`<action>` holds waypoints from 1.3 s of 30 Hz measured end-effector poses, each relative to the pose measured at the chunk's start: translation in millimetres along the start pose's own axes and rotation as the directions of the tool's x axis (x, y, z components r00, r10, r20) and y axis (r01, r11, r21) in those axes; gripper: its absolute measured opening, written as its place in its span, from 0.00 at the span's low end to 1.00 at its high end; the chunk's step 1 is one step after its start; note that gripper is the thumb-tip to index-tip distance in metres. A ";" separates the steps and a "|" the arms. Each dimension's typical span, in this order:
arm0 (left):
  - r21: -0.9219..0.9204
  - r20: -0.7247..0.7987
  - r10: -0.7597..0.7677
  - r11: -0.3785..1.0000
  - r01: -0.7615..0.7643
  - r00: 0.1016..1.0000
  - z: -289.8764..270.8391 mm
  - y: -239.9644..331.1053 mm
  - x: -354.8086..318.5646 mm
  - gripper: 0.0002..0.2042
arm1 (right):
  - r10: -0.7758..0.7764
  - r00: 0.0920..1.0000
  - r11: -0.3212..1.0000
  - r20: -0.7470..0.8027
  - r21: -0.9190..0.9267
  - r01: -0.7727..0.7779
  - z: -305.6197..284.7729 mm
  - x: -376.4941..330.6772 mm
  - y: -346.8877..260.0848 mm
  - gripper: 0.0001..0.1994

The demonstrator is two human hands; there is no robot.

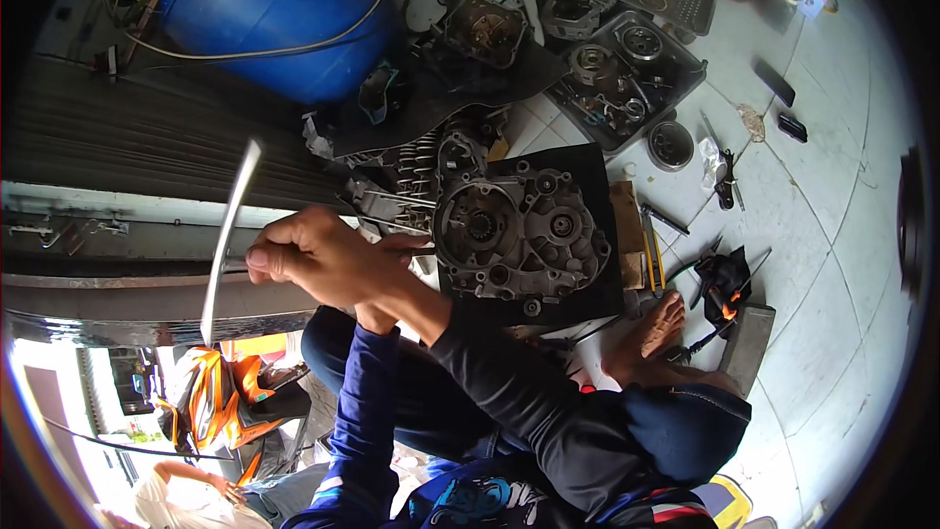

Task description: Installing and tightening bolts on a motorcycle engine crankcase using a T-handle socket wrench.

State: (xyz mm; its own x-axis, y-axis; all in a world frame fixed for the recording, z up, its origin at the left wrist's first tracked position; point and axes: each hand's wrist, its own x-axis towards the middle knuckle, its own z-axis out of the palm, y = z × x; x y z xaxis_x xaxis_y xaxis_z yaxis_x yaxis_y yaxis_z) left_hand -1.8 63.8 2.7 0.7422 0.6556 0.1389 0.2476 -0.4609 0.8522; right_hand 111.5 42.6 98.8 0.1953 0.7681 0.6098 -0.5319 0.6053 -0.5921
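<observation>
My right hand (318,257), in a dark sleeve, reaches across to the left. Its fingers are closed around the shaft of a T-handle wrench (230,235), whose silver crossbar stands out beyond the fist. The dark shaft runs toward the left side of a motorcycle engine crankcase (524,235); where its tip sits is not clear. My left hand (399,243), in a blue sleeve, is mostly hidden behind my right wrist. A few of its fingers show, closed about the shaft close to the case. The open case face shows bearings and a splined hub.
A black mat (587,167) lies under the engine. Metal trays of parts (627,78) and a round pan (671,145) stand beyond it. A blue barrel (279,15) is at upper left. Hand tools (654,245) lie near my foot (656,333). Another person (186,500) and an orange motorcycle (220,397) are lower left.
</observation>
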 end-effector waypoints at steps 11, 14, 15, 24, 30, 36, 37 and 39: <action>-0.020 -0.452 -0.114 0.993 0.118 0.885 29.7 -13.1 -5.3 0.13 | -0.264 0.935 0.887 -0.236 -0.440 0.139 13.3 -6.6 13.8 0.10; -0.283 -0.116 -0.080 0.958 0.044 0.990 -1.3 -3.7 -2.8 0.15 | 0.161 0.980 0.984 0.120 0.051 -0.169 -6.3 4.2 8.0 0.12; -0.371 -0.102 -0.108 0.927 0.062 0.989 -4.3 -11.7 -10.4 0.15 | 0.104 0.958 0.973 0.266 0.173 -0.154 -15.1 6.7 6.1 0.11; -0.081 -0.547 -0.234 0.970 0.227 0.804 37.7 1.5 -0.7 0.08 | -0.194 0.954 0.980 -0.229 -0.094 0.177 14.5 0.1 -18.9 0.12; -0.066 -0.529 -0.258 0.962 0.263 0.809 31.4 11.1 -1.9 0.10 | -0.580 0.767 0.788 -0.273 -0.428 0.443 29.0 13.1 -7.9 0.18; 0.032 -0.332 -0.170 0.981 0.191 0.928 22.3 23.0 -2.5 0.06 | -0.088 0.939 0.865 -0.331 -0.494 -0.093 34.8 31.8 -5.5 0.24; 0.114 -0.267 -0.088 0.986 0.122 0.960 13.8 17.3 -3.2 0.06 | -0.181 0.888 0.847 -0.423 -0.526 -0.078 40.5 26.1 -0.5 0.19; 0.059 -0.228 -0.108 0.990 0.125 0.968 19.4 14.3 2.2 0.06 | -0.336 0.718 0.905 -0.610 -0.420 0.067 45.0 16.2 -3.8 0.07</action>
State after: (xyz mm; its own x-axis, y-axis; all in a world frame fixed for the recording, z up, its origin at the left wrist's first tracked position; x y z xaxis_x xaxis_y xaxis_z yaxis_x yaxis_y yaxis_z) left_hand 15.5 47.0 5.4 0.5494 0.8206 0.1573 0.3745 -0.4101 0.8316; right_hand 79.6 43.3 134.7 0.8213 0.4754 0.3153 -0.1223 0.6867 -0.7166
